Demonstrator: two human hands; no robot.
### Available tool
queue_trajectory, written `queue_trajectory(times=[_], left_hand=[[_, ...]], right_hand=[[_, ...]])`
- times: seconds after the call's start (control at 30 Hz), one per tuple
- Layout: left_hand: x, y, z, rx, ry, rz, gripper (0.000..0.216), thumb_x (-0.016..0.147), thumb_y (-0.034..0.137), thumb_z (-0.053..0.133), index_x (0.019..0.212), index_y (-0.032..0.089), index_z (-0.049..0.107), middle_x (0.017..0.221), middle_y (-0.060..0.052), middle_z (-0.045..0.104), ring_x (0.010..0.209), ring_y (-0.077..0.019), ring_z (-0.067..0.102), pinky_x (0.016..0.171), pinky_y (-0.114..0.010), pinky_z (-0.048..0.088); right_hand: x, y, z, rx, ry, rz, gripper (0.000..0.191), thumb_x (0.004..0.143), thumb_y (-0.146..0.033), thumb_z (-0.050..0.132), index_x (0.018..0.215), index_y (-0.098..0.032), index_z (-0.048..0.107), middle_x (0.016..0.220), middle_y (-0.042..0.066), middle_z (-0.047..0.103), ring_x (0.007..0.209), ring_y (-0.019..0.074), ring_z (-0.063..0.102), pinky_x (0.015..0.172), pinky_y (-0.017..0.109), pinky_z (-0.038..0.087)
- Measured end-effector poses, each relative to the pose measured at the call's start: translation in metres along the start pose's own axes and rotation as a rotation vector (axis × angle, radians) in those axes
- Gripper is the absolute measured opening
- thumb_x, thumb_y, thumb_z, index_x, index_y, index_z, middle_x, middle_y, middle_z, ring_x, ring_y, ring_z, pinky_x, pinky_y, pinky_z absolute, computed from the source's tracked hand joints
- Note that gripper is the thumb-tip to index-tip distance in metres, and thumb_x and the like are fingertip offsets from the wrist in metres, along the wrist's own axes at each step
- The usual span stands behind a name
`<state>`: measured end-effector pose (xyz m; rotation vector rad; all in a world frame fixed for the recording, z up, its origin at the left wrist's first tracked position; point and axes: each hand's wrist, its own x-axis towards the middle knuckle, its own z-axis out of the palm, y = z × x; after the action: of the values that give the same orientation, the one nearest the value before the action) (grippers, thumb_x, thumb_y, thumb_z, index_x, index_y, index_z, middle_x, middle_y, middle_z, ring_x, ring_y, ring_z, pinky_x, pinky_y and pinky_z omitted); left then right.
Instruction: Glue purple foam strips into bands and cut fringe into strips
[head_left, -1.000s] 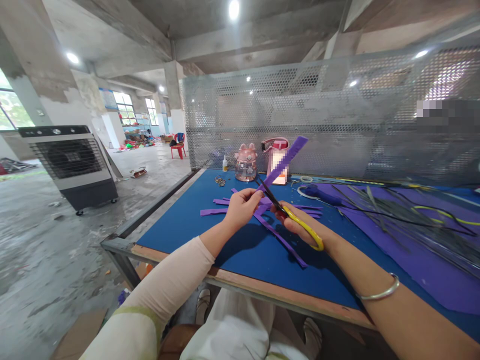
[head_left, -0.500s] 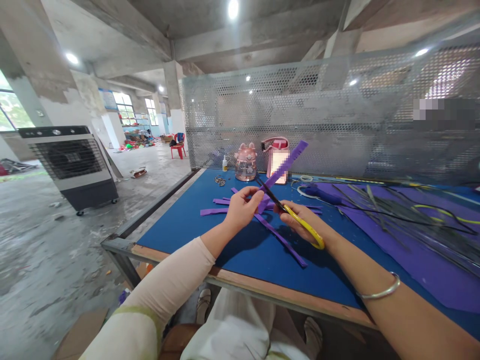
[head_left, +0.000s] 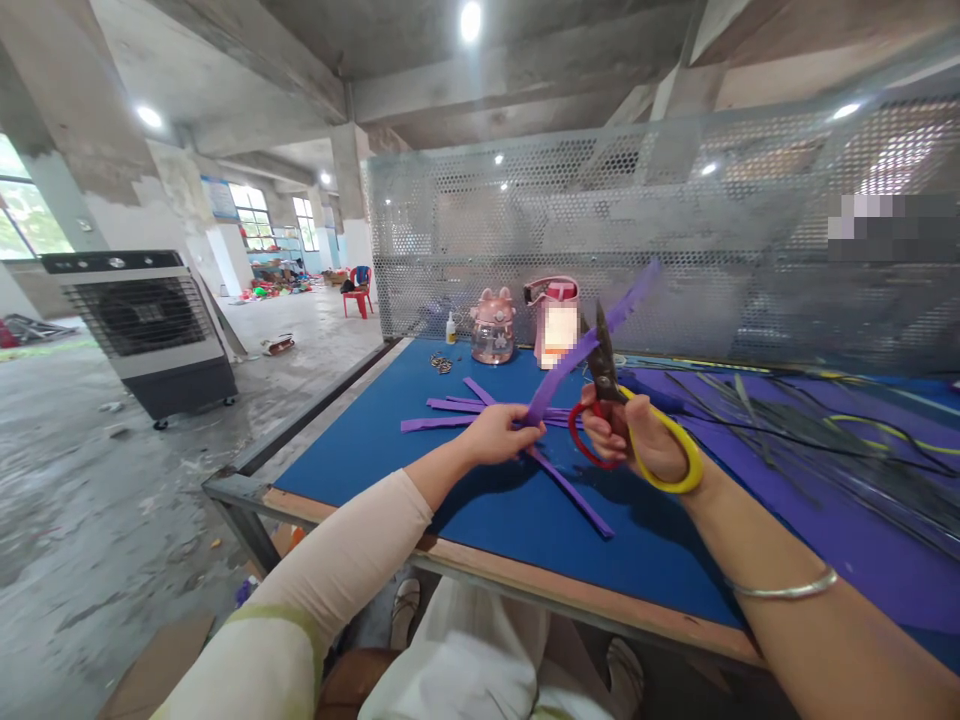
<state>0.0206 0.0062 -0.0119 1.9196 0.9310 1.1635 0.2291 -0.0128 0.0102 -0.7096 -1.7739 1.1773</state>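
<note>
Between the thumb and fingers of my left hand point(head_left: 501, 435) is one end of a purple strip point(head_left: 566, 372), which slants up and to the right with a ragged upper edge. My right hand point(head_left: 634, 440) grips a pair of scissors point(head_left: 602, 365) with a yellow and a red handle. Their dark blades point upward and lie by the strip's middle; whether they touch it I cannot tell. Several cut purple strips point(head_left: 431, 425) lie crossed on the blue tabletop point(head_left: 360, 455) beneath my hands.
A pink-lidded bottle point(head_left: 493, 330), a small white bottle point(head_left: 451, 328) and a pink phone stand point(head_left: 555, 335) are at the back. Purple sheet material point(head_left: 817, 500) with dark strips covers the right side. A perforated metal screen point(head_left: 637, 240) closes off the far edge.
My right hand has turned the scissors upright and moved right. My left hand has dropped slightly and shifted right, and the strip's free end has swung up and right.
</note>
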Motion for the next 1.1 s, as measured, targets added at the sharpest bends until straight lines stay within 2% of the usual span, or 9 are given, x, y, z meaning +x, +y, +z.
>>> queue_trajectory(times=[0.17,0.27,0.37,0.5,0.57,0.7,0.9,1.03,1.1], left_hand=[[-0.005,0.018,-0.042,0.105,0.100,-0.042,0.027,0.064,0.005,0.058,0.081,0.020,0.072,0.095,-0.004,0.069,0.089,-0.0174,0.061,0.075,-0.022,0.045],[-0.018,0.027,-0.082,0.137,-0.021,-0.164,0.025,0.049,0.000,0.064,0.063,0.019,0.072,0.067,-0.002,0.068,0.059,-0.0164,0.061,0.056,-0.022,0.043],[-0.022,0.036,-0.099,0.108,-0.001,-0.256,0.029,0.058,0.011,0.067,0.085,0.017,0.074,0.080,-0.005,0.071,0.040,-0.0110,0.053,0.043,-0.023,0.036],[-0.002,0.053,-0.073,0.001,0.060,-0.300,0.038,0.081,0.040,0.057,0.111,0.017,0.065,0.100,-0.013,0.069,0.044,-0.0129,0.059,0.038,-0.023,0.033],[0.011,0.058,-0.053,-0.091,0.046,-0.321,0.039,0.074,0.038,0.069,0.105,0.014,0.066,0.087,-0.012,0.070,0.044,-0.0146,0.060,0.040,-0.023,0.036],[0.028,0.052,-0.028,-0.117,0.082,-0.313,0.011,0.069,0.022,0.072,0.072,0.014,0.064,0.056,-0.003,0.061,0.040,-0.0135,0.056,0.044,-0.023,0.038],[0.012,0.040,-0.004,-0.152,0.374,-0.122,0.018,0.080,0.035,0.066,0.078,0.018,0.058,0.067,0.002,0.053,0.059,-0.0100,0.051,0.058,-0.021,0.036],[0.005,0.032,0.022,-0.302,0.250,-0.114,0.048,0.078,0.055,0.062,0.052,0.017,0.048,0.049,0.003,0.039,0.049,-0.0100,0.040,0.049,-0.023,0.030],[0.009,0.026,0.031,-0.367,0.198,-0.166,0.049,0.075,0.059,0.063,0.054,0.016,0.050,0.045,0.004,0.039,0.042,-0.0087,0.035,0.044,-0.023,0.026]], right_hand=[[-0.002,-0.001,-0.005,-0.016,-0.005,0.031,0.051,0.088,-0.066,0.039,0.103,-0.019,0.049,0.066,-0.007,0.040,0.043,0.0037,0.027,0.037,0.019,0.024],[-0.003,-0.002,-0.003,-0.097,-0.033,0.113,0.051,0.083,-0.069,0.046,0.098,-0.020,0.048,0.063,-0.008,0.037,0.042,0.0041,0.025,0.035,0.020,0.022],[-0.004,-0.003,0.000,-0.187,-0.045,0.190,0.049,0.080,-0.067,0.054,0.093,-0.020,0.050,0.059,-0.008,0.038,0.040,0.0049,0.028,0.034,0.021,0.024],[0.000,0.001,0.004,-0.260,0.021,0.207,0.036,0.087,-0.053,0.056,0.092,-0.017,0.053,0.060,-0.008,0.041,0.042,0.0040,0.034,0.036,0.018,0.028],[0.002,0.004,0.004,-0.273,0.077,0.201,0.030,0.091,-0.045,0.053,0.095,-0.016,0.054,0.063,-0.008,0.044,0.043,0.0031,0.035,0.037,0.016,0.029],[0.003,0.012,0.004,-0.268,0.148,0.203,0.027,0.094,-0.040,0.051,0.099,-0.015,0.056,0.067,-0.006,0.049,0.044,0.0029,0.038,0.037,0.016,0.033],[0.004,0.019,0.010,-0.176,0.166,0.238,0.027,0.093,-0.039,0.053,0.103,-0.014,0.058,0.079,-0.002,0.058,0.054,0.0057,0.051,0.045,0.019,0.044],[0.004,0.014,0.012,-0.060,0.166,0.245,0.029,0.094,-0.041,0.051,0.104,-0.014,0.058,0.080,-0.001,0.059,0.055,0.0064,0.052,0.046,0.020,0.045],[0.003,0.012,0.013,-0.005,0.159,0.246,0.030,0.094,-0.042,0.050,0.103,-0.015,0.058,0.077,-0.002,0.058,0.052,0.0056,0.050,0.044,0.019,0.043]])
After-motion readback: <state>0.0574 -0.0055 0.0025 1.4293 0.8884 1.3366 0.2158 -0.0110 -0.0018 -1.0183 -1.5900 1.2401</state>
